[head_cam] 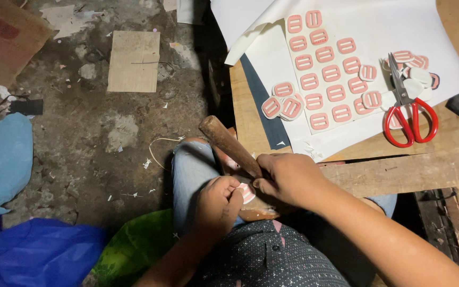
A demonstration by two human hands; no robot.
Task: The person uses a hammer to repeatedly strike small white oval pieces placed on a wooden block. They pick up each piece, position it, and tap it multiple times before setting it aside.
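The left hand point(218, 204) pinches a small pink piece point(246, 192) over the lap. The right hand point(288, 178) is bent down, fingers closed tight around a wooden-handled tool point(224, 141), its tip touching the piece. Red scissors point(407, 109) lie on the surface point(378, 170).

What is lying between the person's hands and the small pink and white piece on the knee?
Nothing visible. The left hand already pinches the small pink and white piece, and the right hand, gripping the brown wooden-handled tool, rests right beside it on the knee.
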